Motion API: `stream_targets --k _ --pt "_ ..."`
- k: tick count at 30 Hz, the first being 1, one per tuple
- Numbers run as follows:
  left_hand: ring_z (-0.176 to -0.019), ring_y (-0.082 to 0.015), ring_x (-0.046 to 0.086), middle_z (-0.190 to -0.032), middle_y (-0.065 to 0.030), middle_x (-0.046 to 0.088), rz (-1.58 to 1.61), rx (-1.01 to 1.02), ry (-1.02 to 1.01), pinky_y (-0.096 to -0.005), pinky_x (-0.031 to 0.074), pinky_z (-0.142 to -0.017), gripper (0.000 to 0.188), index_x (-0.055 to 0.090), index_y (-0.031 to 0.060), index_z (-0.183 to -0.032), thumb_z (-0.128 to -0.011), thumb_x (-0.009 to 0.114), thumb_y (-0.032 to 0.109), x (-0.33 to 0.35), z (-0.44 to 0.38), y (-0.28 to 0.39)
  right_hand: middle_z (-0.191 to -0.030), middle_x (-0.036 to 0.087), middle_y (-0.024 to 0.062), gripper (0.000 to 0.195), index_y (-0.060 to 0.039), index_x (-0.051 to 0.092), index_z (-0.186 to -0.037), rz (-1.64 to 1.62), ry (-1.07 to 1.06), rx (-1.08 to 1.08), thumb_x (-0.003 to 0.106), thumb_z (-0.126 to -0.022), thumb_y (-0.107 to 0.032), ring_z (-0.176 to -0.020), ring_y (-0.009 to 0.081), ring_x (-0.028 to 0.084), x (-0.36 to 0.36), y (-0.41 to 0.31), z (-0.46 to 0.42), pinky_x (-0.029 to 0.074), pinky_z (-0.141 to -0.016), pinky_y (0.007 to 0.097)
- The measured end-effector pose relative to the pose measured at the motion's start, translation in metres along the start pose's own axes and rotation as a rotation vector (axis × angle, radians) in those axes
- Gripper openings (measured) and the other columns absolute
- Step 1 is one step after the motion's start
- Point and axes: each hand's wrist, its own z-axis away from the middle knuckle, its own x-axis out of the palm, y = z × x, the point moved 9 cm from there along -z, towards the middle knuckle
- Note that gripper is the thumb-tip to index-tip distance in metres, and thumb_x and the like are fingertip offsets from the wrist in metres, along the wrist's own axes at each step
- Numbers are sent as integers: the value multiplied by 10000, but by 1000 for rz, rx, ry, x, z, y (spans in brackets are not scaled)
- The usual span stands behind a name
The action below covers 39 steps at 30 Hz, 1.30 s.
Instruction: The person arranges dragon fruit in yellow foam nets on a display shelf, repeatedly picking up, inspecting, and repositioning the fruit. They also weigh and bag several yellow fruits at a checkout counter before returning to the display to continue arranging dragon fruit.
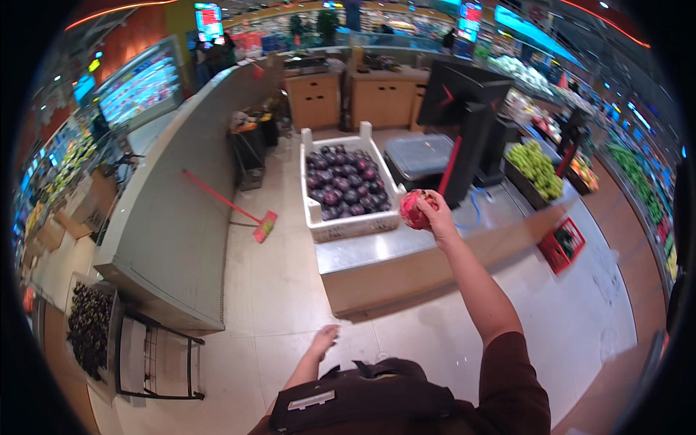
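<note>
My right hand (439, 216) grips a red dragon fruit (412, 210), held up over the metal-topped counter (348, 256). Just left of the fruit, a white plastic crate (353, 224) full of dark purple plums (348, 182) rests on that counter. My left hand (325, 340) hangs low in front of my body, below the counter's near corner, with nothing in it and its fingers loosely extended. Behind the crate's right side is a weighing scale (421, 155) with a flat metal platform. A black monitor on a stand (462, 103) rises beside the scale.
Green grapes (535, 168) fill a dark box on the counter's right. A red crate (563, 244) sits on the floor beyond it. A red broom (265, 225) leans by the grey partition (163, 217). Lower left, a black-framed cart (160, 359) stands beside a bin of dark fruit (89, 329).
</note>
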Motion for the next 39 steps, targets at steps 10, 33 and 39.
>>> stream_targets --k 10,33,39 --pt "-694 -203 608 -889 -75 604 839 -252 1114 -330 480 -547 203 530 122 -1060 -930 513 278 -117 172 -192 -1222 531 237 815 -101 593 -1243 1038 -388 -83 830 -588 -526 -1120 360 574 74 115 -278 460 -982 390" --pt "-996 -277 623 -1137 -122 589 1689 -55 1594 -416 516 -805 448 486 38 -1266 -907 596 283 119 515 -525 -1258 577 202 552 -106 525 -1338 884 -2174 -268 662 -864 -353 -1050 330 618 377 244 482 496 -902 424" --pt "-1032 -279 629 -1167 -131 604 1402 -16 1603 -407 502 -880 403 523 55 -1254 -946 553 314 19 617 -429 -1123 666 177 467 -77 533 -1321 787 -2320 -168 625 -914 -285 -1035 268 640 463 231 670 501 -897 353"
